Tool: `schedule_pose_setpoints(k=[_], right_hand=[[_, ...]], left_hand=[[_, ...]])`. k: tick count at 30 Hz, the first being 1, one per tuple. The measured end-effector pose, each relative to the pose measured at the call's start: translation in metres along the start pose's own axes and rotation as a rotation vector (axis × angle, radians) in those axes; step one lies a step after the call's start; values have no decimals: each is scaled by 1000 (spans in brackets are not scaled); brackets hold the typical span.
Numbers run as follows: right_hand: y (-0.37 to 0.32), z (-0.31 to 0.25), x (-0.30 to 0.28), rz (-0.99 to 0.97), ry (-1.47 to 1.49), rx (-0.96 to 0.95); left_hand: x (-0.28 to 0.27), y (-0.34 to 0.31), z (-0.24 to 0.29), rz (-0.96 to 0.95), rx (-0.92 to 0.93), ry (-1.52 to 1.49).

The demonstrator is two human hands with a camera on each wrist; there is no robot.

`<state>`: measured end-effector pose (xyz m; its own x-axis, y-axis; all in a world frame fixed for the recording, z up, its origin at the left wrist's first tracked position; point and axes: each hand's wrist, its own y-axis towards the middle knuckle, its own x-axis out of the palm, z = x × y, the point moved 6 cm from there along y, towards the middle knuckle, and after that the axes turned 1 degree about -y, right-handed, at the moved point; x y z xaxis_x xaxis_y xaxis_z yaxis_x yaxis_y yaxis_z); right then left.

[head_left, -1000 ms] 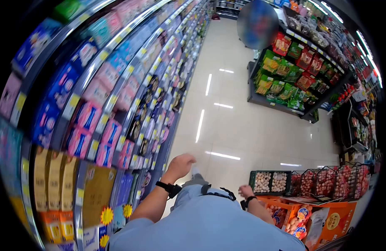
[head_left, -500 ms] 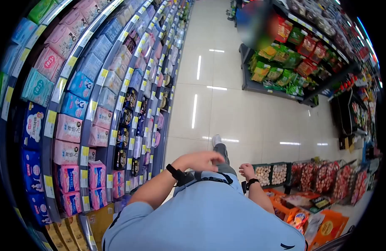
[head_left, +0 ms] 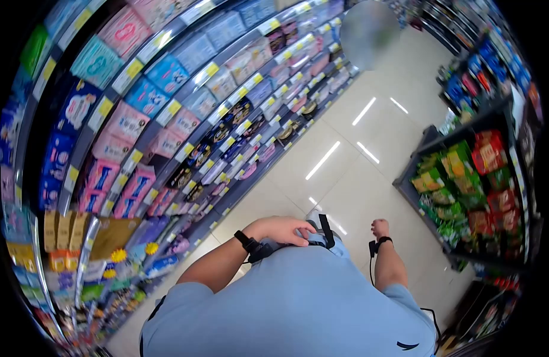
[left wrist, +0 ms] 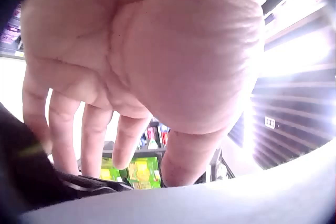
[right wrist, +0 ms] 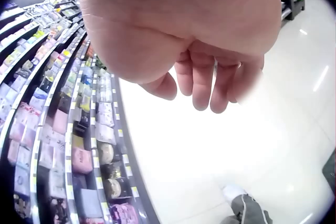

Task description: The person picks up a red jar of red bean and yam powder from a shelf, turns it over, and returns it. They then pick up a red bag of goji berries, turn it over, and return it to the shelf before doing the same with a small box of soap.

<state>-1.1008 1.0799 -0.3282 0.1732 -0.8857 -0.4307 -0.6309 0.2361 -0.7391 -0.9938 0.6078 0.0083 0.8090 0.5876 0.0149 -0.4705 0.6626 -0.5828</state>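
My left hand [head_left: 283, 229] is in front of my waist, close by a black strap [head_left: 327, 231] and the light blue shirt [head_left: 298, 297]. In the left wrist view its palm [left wrist: 142, 40] faces the camera, fingers loosely extended and overlapping a dark edge of the clothing; nothing is held. My right hand [head_left: 380, 227] hangs out to the right over the floor. In the right wrist view its fingers [right wrist: 202, 85] are loosely bent around nothing. Both wrists carry dark bands. A trousered leg and shoe [right wrist: 244, 205] are below the right hand.
Long shelves of packaged goods [head_left: 191, 149], with pink packs [head_left: 99, 181], line the left side diagonally. On the right stands a dark rack [head_left: 426, 196] of green and red bags [head_left: 453, 178]. Shiny tiled floor [head_left: 334, 143] runs between them. A blurred patch covers the far aisle.
The view has turned right, so the shelves now slant across it and the egg and net-bag displays have left the frame. My right arm is further out from my body; the left hand stays at the waist.
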Motion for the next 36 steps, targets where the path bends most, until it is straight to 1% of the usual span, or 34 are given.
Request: schedule_pose_setpoints(k=[1, 2, 3, 5, 6, 8, 10, 12, 13, 14, 15, 17, 18, 19, 21, 22, 24, 25, 26, 28, 29, 31, 32, 33, 35, 36], right_hand=[[12, -40, -1, -10, -17, -53], [18, -78, 4, -22, -38, -103], [23, -114, 11, -46, -84, -120], [31, -183, 46, -210, -139, -243], [34, -207, 64, -246, -184, -265], [38, -248, 115, -364, -273, -350], [34, -269, 168, -451, -355, -378], [27, -274, 219, -540, -404, -416], [20, -274, 245, -545, -517, -456], [10, -273, 272, -599, -600, -512], [-7, -274, 295, -651, -621, -599], [-57, -279, 335, -749, -724, -766], [-101, -282, 343, -783, -680, -740], [-128, -280, 352, -843, -670, -724], [-167, -272, 364, -936, -655, -729], [-174, -265, 368, -929, -677, -728], [-178, -249, 368, -881, -698, -715], [-169, -237, 365, -836, -734, -704], [-138, -215, 366, -840, -720, -680], [-105, -185, 344, -730, -778, -537], [-111, -178, 327, -685, -789, -451], [-112, -161, 302, -606, -854, -370], [-110, -153, 293, -592, -858, -320], [-114, -150, 286, -543, -830, -317], [-122, -146, 285, -494, -790, -251], [-126, -146, 292, -476, -788, -266]], left_hand=[[-2, 2, -6, 86, 5, 40], [1, 4, -18, 151, 41, -44], [3, 0, -18, 189, 44, -83], [3, -13, -19, 308, 20, -199], [5, -21, -19, 346, 6, -300], [11, -34, -27, 432, -19, -363], [22, -49, -35, 506, -48, -430], [34, -63, -40, 612, -85, -357], [43, -67, -47, 649, -84, -386], [51, -71, -57, 701, -71, -407], [58, -76, -65, 747, -56, -421], [70, -81, -78, 802, -26, -449], [73, -83, -82, 834, 1, -467], [75, -86, -86, 841, 7, -463], [76, -95, -89, 835, 41, -484], [75, -103, -91, 832, 39, -475], [75, -124, -94, 826, -2, -336], [77, -137, -95, 815, 3, -331], [76, -151, -98, 817, -3, -308], [81, -174, -117, 828, -4, -298], [87, -185, -128, 833, 10, -304], [99, -216, -152, 1017, 8, -335], [108, -230, -160, 1061, -40, -360], [119, -239, -173, 1074, -34, -364], [142, -252, -203, 1098, -46, -373], [154, -261, -211, 1069, -47, -397]])
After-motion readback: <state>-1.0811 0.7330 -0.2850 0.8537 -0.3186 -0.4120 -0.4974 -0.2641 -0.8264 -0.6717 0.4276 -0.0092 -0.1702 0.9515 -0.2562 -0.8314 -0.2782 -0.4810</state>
